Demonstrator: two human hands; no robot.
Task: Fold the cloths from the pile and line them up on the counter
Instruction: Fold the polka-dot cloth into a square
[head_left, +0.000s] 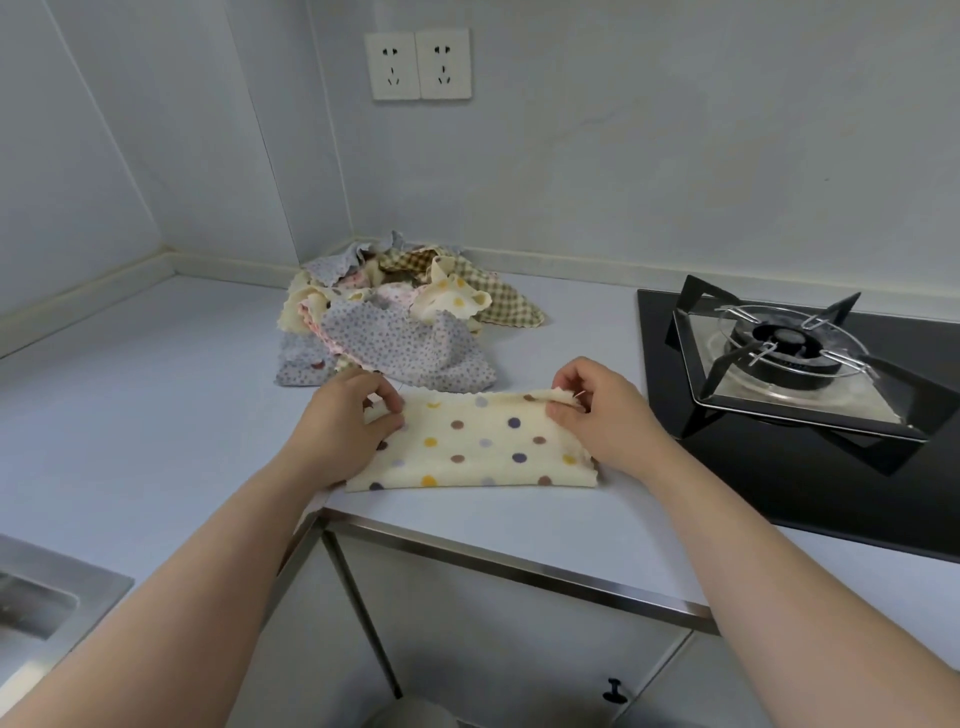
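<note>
There are two hands (345, 423) (597, 413), one dotted cloth (467, 447), one cloth pile (395, 322), two sockets (392, 65) (443, 63), one burner (789, 343), one sink (31, 608).

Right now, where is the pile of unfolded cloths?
In the head view the pile sits on the counter toward the back corner, just behind the polka-dot cloth, left of the gas stove.

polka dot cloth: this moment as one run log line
step: folding | polka dot cloth: doubled over, flat on counter | left hand: pinches far left corner | right hand: pinches far right corner | pile: unfolded, behind cloth

Both hands (467, 415) pinch the dotted cloth's (472, 447) far corners on the counter (156, 415)
</note>
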